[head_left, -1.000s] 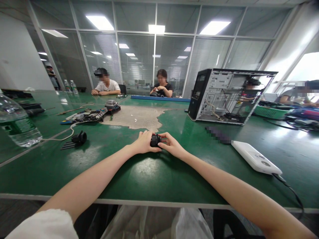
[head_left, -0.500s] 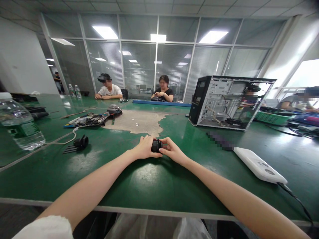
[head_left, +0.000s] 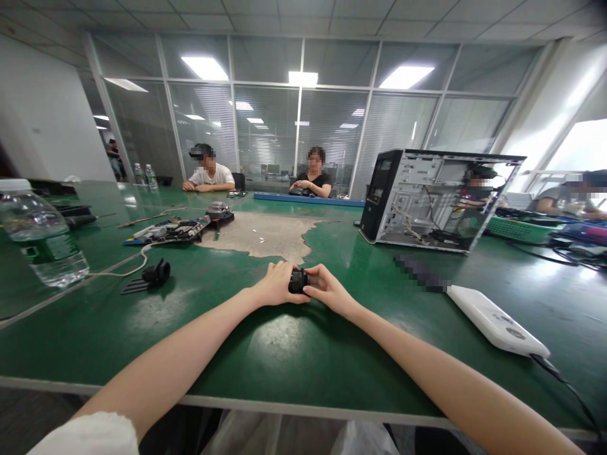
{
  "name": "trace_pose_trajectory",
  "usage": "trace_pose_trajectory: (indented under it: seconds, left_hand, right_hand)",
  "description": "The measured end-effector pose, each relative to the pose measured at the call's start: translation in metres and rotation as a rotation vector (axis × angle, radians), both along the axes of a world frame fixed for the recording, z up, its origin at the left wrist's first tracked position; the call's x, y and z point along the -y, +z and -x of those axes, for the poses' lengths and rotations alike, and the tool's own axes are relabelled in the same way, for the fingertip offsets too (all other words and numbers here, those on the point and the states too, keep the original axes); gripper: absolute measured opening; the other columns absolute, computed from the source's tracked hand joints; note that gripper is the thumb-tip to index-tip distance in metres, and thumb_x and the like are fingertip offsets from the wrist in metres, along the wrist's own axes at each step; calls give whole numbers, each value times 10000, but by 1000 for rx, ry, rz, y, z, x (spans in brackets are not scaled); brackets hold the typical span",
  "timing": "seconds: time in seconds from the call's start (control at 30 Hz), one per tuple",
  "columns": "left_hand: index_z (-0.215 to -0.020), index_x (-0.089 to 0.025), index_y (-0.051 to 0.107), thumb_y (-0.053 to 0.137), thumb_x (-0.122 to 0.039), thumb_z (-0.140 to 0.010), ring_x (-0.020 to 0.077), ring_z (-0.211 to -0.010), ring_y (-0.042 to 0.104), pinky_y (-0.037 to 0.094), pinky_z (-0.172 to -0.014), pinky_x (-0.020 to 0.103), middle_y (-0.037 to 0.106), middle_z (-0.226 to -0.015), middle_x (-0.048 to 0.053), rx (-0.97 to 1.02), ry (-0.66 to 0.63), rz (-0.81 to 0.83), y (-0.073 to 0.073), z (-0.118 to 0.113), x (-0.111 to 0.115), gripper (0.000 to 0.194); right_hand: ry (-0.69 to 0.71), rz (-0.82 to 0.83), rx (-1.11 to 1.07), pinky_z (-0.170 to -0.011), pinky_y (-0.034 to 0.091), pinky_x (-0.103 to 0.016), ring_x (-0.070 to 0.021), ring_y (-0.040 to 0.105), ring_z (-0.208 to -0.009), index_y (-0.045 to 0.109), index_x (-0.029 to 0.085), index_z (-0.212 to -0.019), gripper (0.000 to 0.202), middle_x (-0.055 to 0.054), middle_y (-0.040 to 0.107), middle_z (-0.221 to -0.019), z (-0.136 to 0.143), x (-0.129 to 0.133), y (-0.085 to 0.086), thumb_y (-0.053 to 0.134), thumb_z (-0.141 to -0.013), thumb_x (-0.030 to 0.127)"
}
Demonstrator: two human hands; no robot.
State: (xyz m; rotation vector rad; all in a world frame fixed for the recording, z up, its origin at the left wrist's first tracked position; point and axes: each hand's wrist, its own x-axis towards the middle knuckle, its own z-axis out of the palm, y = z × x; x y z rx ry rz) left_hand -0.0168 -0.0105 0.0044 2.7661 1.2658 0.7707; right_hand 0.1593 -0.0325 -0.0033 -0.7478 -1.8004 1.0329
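Observation:
Just above the green table, in front of me, I have a small blocky black part [head_left: 298, 282] between my hands. My left hand [head_left: 275, 284] is closed around its left side, fingers over the top and thumb below. From the right, the thumb and fingertips of my right hand [head_left: 327, 289] pinch the part's right end, which looks rounded. My fingers hide some of it, and its exact kind does not show. Farther left on the table lies a black piece with a round end and several long thin prongs [head_left: 156, 272].
An open computer case [head_left: 386, 202] stands at right, beyond a white power bank [head_left: 496, 319] with a cable. Left are a water bottle [head_left: 47, 249], a circuit board [head_left: 173, 231] and a white cord. A green basket [head_left: 521, 229] is far right. People sit across the table.
The whole view has shifted slightly, with the background sitting a little lower. Both hands keep their hold on the black part, with barely any finger movement visible.

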Motion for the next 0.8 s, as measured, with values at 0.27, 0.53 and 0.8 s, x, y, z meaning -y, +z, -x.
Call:
trace_pose_trajectory:
  seconds: [0.27, 0.53, 0.8]
  left_hand:
    - [-1003, -180, 423, 561, -648, -548, 249, -887, 461, 309, -776, 373, 515, -936, 57, -5, 5, 1, -2, 0, -2, 667]
    - [-996, -180, 417, 551, -656, -556, 242, -877, 462, 309, -776, 364, 514, -929, 55, 4, -6, -1, -2, 1, -1, 662]
    - [-996, -181, 418, 548, -661, -555, 246, -887, 458, 306, -779, 367, 512, -935, 56, 5, -10, -7, -2, 0, -1, 664]
  right_hand:
    - [-38, 21, -20, -836, 425, -330, -151, 543, -904, 464, 194, -883, 234, -24, 526, -947, 0, 1, 1, 564, -721, 330]
    - [18, 70, -41, -813, 426, -328, -141, 545, -853, 457, 201, -920, 318, -23, 519, -941, 0, -1, 0, 626, -667, 297]
    - [-55, 61, -47, -831, 413, -331, -149, 539, -879, 473, 192, -874, 261, -21, 520, -928, 2, 0, 3, 604, -681, 309]
